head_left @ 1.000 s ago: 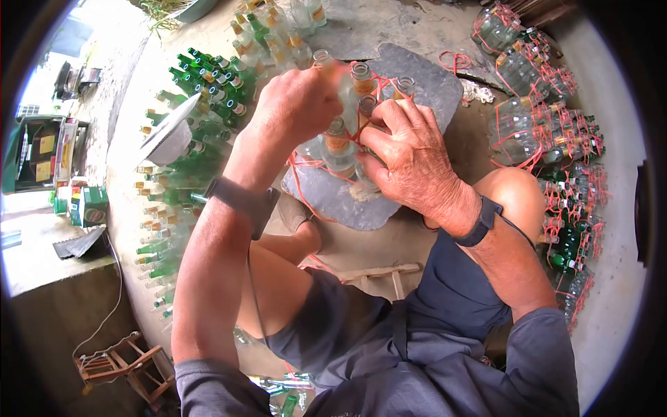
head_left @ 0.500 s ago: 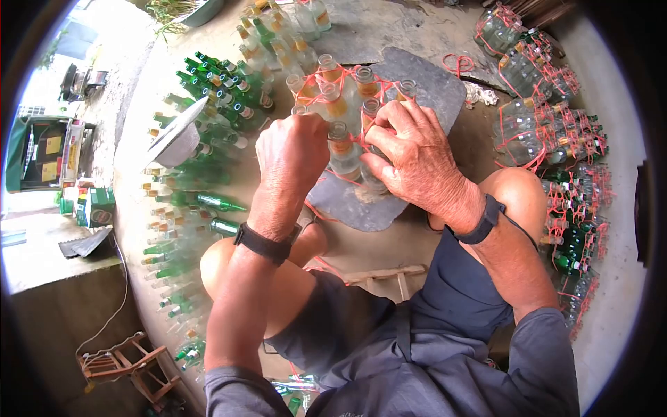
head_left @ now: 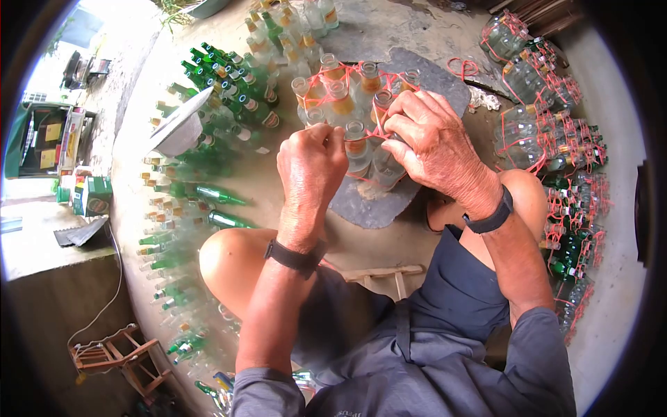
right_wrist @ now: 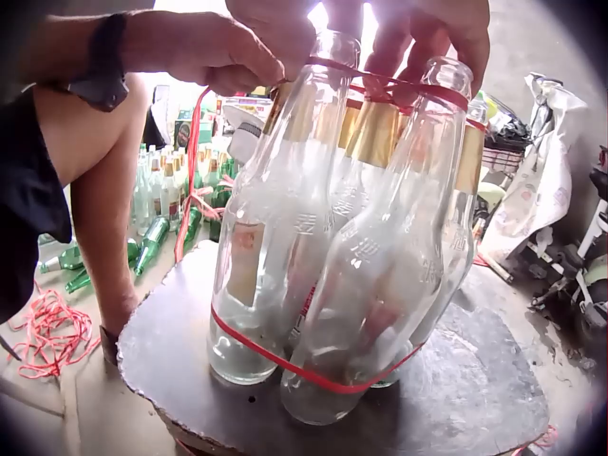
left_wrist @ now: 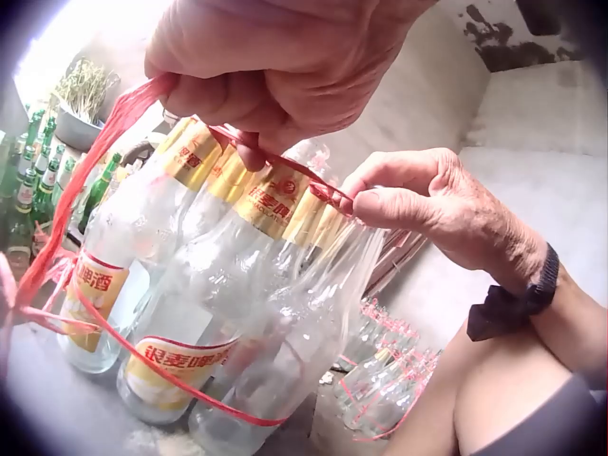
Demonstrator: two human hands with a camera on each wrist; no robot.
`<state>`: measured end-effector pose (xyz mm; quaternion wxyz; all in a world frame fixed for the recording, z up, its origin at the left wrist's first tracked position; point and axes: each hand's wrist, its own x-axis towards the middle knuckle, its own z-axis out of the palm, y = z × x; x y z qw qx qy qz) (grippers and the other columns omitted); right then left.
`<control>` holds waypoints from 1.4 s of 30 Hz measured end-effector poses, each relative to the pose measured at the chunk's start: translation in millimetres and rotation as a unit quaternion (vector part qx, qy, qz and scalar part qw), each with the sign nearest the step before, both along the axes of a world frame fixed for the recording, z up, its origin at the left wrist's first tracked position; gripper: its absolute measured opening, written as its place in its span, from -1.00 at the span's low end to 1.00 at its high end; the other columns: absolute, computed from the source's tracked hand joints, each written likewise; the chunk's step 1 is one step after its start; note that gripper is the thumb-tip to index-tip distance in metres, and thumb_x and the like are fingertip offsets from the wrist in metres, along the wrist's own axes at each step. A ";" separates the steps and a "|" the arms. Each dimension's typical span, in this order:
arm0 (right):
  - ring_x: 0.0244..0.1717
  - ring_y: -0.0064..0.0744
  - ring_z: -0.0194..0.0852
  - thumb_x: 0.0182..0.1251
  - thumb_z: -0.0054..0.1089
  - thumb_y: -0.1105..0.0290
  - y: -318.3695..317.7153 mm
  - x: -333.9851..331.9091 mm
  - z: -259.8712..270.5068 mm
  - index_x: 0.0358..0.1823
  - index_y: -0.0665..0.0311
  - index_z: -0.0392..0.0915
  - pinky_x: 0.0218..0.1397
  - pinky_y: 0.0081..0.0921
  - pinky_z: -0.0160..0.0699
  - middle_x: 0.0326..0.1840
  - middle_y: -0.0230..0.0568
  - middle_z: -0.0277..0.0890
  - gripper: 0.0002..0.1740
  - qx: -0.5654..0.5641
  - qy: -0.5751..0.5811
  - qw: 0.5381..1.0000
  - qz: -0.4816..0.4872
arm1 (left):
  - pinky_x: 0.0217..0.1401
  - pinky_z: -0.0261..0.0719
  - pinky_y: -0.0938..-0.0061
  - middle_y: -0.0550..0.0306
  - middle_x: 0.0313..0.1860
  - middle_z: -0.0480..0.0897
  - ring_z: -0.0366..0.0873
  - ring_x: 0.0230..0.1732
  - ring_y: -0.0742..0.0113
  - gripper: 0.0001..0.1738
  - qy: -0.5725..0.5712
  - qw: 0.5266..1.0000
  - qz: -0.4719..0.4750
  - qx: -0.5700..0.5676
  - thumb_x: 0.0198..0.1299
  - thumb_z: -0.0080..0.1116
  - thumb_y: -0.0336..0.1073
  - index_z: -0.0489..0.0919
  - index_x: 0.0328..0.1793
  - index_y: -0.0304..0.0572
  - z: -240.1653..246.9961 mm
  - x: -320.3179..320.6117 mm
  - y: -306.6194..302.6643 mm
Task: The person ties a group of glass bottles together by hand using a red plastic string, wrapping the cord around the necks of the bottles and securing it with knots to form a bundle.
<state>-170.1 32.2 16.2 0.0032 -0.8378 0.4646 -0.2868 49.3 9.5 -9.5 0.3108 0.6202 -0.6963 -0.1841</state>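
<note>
A cluster of clear glass bottles (head_left: 358, 161) with gold neck foil stands upright on a grey stone slab (head_left: 365, 208). Red plastic string (left_wrist: 66, 204) loops around the necks, and another band circles the lower bodies. My left hand (head_left: 310, 167), fingers curled, grips the string beside the near-left necks; in the left wrist view a strand runs out from its fist. On the right, my right hand (head_left: 439, 146) pinches the string against the near-right necks with thumb and fingers. In the right wrist view its fingertips are partly hidden behind the bottle tops.
Many loose green bottles (head_left: 229, 76) and clear ones crowd the floor at left, with a pale conical hat (head_left: 182, 125) over some. Tied bottle bundles (head_left: 521, 132) line the right wall. Loose red string (right_wrist: 52, 332) lies on the floor. A wooden stool (head_left: 125, 358) stands lower left.
My left hand has come from over the far side of the bundle back toward me, then slightly right, uncovering the far necks. The right hand stays at the near-right necks.
</note>
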 end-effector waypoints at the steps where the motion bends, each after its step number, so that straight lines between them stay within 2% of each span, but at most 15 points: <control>1: 0.10 -0.10 0.59 0.16 0.58 0.38 -1.3 -0.9 1.6 -0.18 0.23 0.65 0.30 -0.12 0.53 -0.05 -0.25 0.58 -0.73 -0.006 0.006 1.000 0.006 | -0.28 0.64 0.25 -0.21 -0.51 0.65 0.65 -0.53 -0.02 -0.74 0.001 1.000 0.001 0.001 0.36 0.37 -0.22 0.80 -0.21 -0.32 -1.5 -2.0 2.8; 3: 0.09 -0.09 0.59 0.17 0.57 0.40 -4.6 -4.0 4.4 -0.18 0.24 0.65 0.30 -0.13 0.53 -0.06 -0.25 0.58 -0.74 -0.011 0.013 1.000 0.014 | -0.31 0.62 0.30 -0.15 -0.56 0.64 0.60 -0.57 0.24 -0.75 0.069 0.998 0.008 -0.007 0.36 0.38 -0.24 0.81 -0.19 -0.35 -5.5 -5.0 7.6; 4: 0.08 -0.09 0.58 0.17 0.56 0.42 -6.4 -6.7 5.7 -0.18 0.24 0.65 0.29 -0.14 0.53 -0.07 -0.25 0.58 -0.75 -0.008 0.017 1.000 0.018 | -0.36 0.58 0.36 -0.07 -0.60 0.63 0.55 -0.56 0.45 -0.73 0.073 0.997 -0.003 -0.006 0.37 0.38 -0.26 0.81 -0.18 -0.40 -5.8 -5.6 9.1; 5: 0.07 -0.08 0.58 0.18 0.55 0.43 -8.1 -9.1 6.0 -0.18 0.24 0.65 0.28 -0.15 0.54 -0.08 -0.25 0.58 -0.76 -0.006 0.021 1.000 0.021 | -0.36 0.58 0.36 -0.07 -0.60 0.63 0.55 -0.56 0.45 -0.73 0.074 0.997 -0.002 -0.004 0.37 0.38 -0.26 0.81 -0.18 -0.40 -5.2 -6.9 11.2; 7: 0.06 -0.07 0.57 0.19 0.54 0.45 -11.2 -11.6 4.5 -0.18 0.25 0.64 0.27 -0.16 0.54 -0.09 -0.25 0.58 -0.77 -0.007 0.024 0.999 0.023 | -0.27 0.65 0.12 -0.25 -0.44 0.70 0.71 -0.45 -0.19 -0.73 0.125 0.989 0.018 0.074 0.37 0.39 -0.24 0.79 -0.29 -0.34 -1.7 -11.2 18.1; 8: 0.06 -0.08 0.57 0.19 0.54 0.46 -13.1 -12.4 3.4 -0.18 0.25 0.64 0.26 -0.15 0.54 -0.09 -0.25 0.58 -0.77 -0.003 0.026 0.999 0.019 | -0.31 0.63 0.16 -0.23 -0.47 0.70 0.69 -0.50 -0.11 -0.76 0.152 0.987 0.009 0.046 0.39 0.40 -0.27 0.80 -0.25 -0.33 -5.2 -13.8 21.9; 11: 0.06 -0.08 0.57 0.20 0.54 0.46 -15.7 -12.1 3.5 -0.17 0.25 0.65 0.26 -0.15 0.53 -0.10 -0.25 0.58 -0.77 0.000 0.030 0.999 0.015 | -0.32 0.63 0.18 -0.22 -0.45 0.73 0.70 -0.50 -0.07 -0.79 0.178 0.984 0.025 0.020 0.41 0.38 -0.29 0.82 -0.20 -0.31 -14.7 -14.4 27.5; 16: 0.05 -0.08 0.58 0.21 0.53 0.46 -14.8 -11.0 3.6 -0.15 0.25 0.68 0.27 -0.14 0.52 -0.13 -0.24 0.60 -0.78 0.007 0.028 0.999 0.016 | -0.24 0.69 0.22 -0.21 -0.35 0.78 0.80 -0.36 -0.06 -0.85 0.192 0.980 0.035 -0.029 0.45 0.34 -0.36 0.81 -0.02 -0.27 -21.1 -19.6 38.0; 18: 0.04 -0.08 0.58 0.21 0.53 0.46 -15.3 -11.5 4.0 -0.15 0.25 0.70 0.27 -0.14 0.52 -0.14 -0.23 0.61 -0.79 0.008 0.026 1.000 0.015 | -0.23 0.55 0.59 0.23 -0.39 0.68 0.50 -0.33 0.65 -0.86 0.184 0.978 0.027 -0.094 0.50 0.32 -0.44 0.79 0.05 -0.35 -29.5 -20.7 40.5; 25: 0.03 -0.07 0.60 0.20 0.54 0.45 -16.1 -13.4 3.1 -0.14 0.23 0.69 0.26 -0.13 0.53 -0.12 -0.23 0.63 -0.77 0.011 0.034 0.999 0.018 | -0.18 0.58 0.60 0.27 -0.32 0.73 0.53 -0.28 0.64 -0.89 0.273 0.957 0.044 -0.086 0.49 0.33 -0.52 0.80 0.04 -0.32 -27.5 -21.2 57.9; 30: 0.08 -0.08 0.58 0.26 0.52 0.35 -17.8 -15.7 -0.8 -0.15 0.17 0.71 0.32 -0.13 0.51 -0.09 -0.23 0.60 -0.80 0.008 0.047 0.999 0.009 | -0.21 0.53 0.62 0.36 -0.33 0.70 0.50 -0.29 0.66 -0.90 0.278 0.958 0.034 -0.056 0.49 0.37 -0.48 0.82 -0.01 -0.37 -31.6 -14.7 55.0; 36: 0.07 -0.08 0.59 0.26 0.51 0.36 -18.6 -14.7 -1.7 -0.13 0.17 0.72 0.32 -0.12 0.50 -0.11 -0.24 0.62 -0.80 -0.001 0.026 0.999 0.018 | -0.23 0.52 0.62 0.42 -0.30 0.72 0.52 -0.28 0.66 -0.83 0.351 0.936 0.027 0.011 0.50 0.41 -0.39 0.85 0.04 -0.37 -43.1 -8.7 50.3; 38: 0.06 -0.07 0.60 0.26 0.51 0.37 -18.6 -13.8 3.9 -0.13 0.18 0.72 0.31 -0.11 0.51 -0.11 -0.24 0.64 -0.81 0.001 0.023 0.999 0.025 | -0.24 0.50 0.62 0.41 -0.29 0.72 0.51 -0.29 0.66 -0.79 0.422 0.905 0.019 0.047 0.50 0.41 -0.35 0.85 0.07 -0.37 -44.5 -9.3 47.3; 41: 0.03 -0.05 0.61 0.25 0.48 0.41 -22.4 -5.3 14.8 -0.10 0.20 0.73 0.25 -0.13 0.55 -0.07 -0.22 0.67 -0.80 0.012 0.011 0.999 0.032 | -0.27 0.46 0.65 0.40 -0.27 0.73 0.50 -0.31 0.68 -0.78 0.466 0.875 0.030 0.129 0.50 0.41 -0.33 0.86 0.07 -0.35 -43.8 -9.4 44.6; 42: 0.02 -0.04 0.61 0.24 0.45 0.43 -26.3 -2.5 17.5 -0.10 0.21 0.73 0.23 -0.13 0.57 -0.08 -0.21 0.67 -0.80 0.007 0.003 0.998 0.059 | -0.33 0.40 0.67 0.44 -0.31 0.69 0.48 -0.34 0.71 -0.78 0.463 0.878 0.036 0.116 0.50 0.41 -0.31 0.86 0.05 -0.35 -49.3 -11.6 42.1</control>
